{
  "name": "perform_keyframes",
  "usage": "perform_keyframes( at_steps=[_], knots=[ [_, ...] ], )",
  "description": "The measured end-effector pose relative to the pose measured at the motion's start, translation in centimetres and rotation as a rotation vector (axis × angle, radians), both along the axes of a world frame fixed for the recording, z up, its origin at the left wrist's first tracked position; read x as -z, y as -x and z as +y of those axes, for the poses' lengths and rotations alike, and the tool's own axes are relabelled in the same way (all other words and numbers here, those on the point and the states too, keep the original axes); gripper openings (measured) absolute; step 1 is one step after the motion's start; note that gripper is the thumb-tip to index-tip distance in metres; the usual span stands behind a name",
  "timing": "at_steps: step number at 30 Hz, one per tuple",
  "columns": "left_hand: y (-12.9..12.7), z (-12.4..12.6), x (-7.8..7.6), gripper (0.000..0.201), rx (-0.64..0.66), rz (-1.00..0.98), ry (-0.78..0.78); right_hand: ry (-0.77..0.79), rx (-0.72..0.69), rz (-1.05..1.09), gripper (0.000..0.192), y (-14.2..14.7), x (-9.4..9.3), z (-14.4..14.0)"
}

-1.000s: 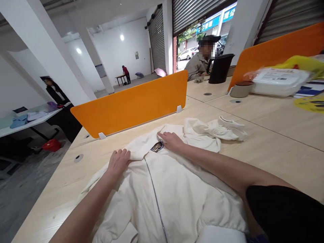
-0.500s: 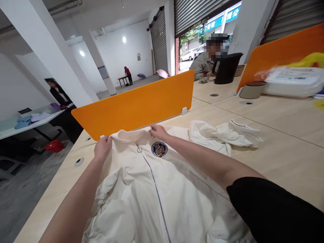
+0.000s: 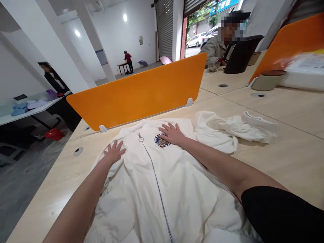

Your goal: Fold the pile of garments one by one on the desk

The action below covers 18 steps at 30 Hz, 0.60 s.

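A white zip-up jacket (image 3: pixel 162 189) lies front-up on the wooden desk (image 3: pixel 291 148), its collar toward the orange divider (image 3: pixel 136 94). My left hand (image 3: pixel 114 152) rests flat, fingers spread, on the jacket's left shoulder. On the chest beside the round embroidered badge (image 3: pixel 161 140) my right hand (image 3: pixel 172 133) lies flat with its fingers apart. The zip (image 3: pixel 154 179) runs down the middle between my arms. One sleeve (image 3: pixel 235 126) lies bunched to the right on the desk.
Behind the divider a seated person (image 3: pixel 217 47) is next to a black jug (image 3: pixel 239 55). A round grey container (image 3: pixel 268 79) and white packages stand at the right. A second orange divider (image 3: pixel 291 44) rises there. Another person stands by a side table at the left.
Both hands let go of the collar they held up half a second ago and now lie flat on the jacket's shoulders. The collar is laid down.
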<state>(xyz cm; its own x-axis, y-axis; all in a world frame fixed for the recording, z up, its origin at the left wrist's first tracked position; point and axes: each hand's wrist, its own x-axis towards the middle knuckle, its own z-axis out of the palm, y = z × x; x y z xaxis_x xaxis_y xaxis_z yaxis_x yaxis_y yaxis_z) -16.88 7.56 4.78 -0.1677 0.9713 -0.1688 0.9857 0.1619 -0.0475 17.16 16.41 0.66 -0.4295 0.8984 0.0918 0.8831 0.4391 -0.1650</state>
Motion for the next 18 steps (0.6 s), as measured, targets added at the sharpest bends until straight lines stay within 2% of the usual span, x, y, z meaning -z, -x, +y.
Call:
perform_keyframes(
  at_steps=[5,7,9,11,14,16,18],
  knots=[
    [-1.4,3.5,-1.0,0.055,0.036,-0.014,0.002,-0.025,0.112,0.005,0.064,0.2,-0.1,0.1],
    [-2.2,3.4,-1.9,0.054,0.044,-0.008,-0.005,-0.035,0.119,0.006,0.063,-0.2,0.0,0.1],
    [-2.1,1.8,-3.1,0.057,0.049,0.0,-0.022,-0.042,0.108,-0.001,0.061,-0.7,0.1,0.3],
    [-1.0,-1.8,-4.6,0.064,0.046,0.001,-0.079,-0.044,0.095,-0.011,0.059,-1.2,0.2,0.6],
    [1.8,-10.2,-6.1,0.076,-0.06,0.007,-0.183,-0.026,0.069,-0.016,0.057,-1.5,-0.2,0.8],
    [3.1,-16.7,-5.9,0.081,-0.228,0.023,-0.187,0.013,0.075,-0.024,0.057,-1.0,-1.2,0.6],
    [3.4,-22.3,-4.6,0.084,-0.339,-0.045,-0.097,0.047,0.098,-0.048,0.053,0.0,-2.6,-0.3]
  ],
)
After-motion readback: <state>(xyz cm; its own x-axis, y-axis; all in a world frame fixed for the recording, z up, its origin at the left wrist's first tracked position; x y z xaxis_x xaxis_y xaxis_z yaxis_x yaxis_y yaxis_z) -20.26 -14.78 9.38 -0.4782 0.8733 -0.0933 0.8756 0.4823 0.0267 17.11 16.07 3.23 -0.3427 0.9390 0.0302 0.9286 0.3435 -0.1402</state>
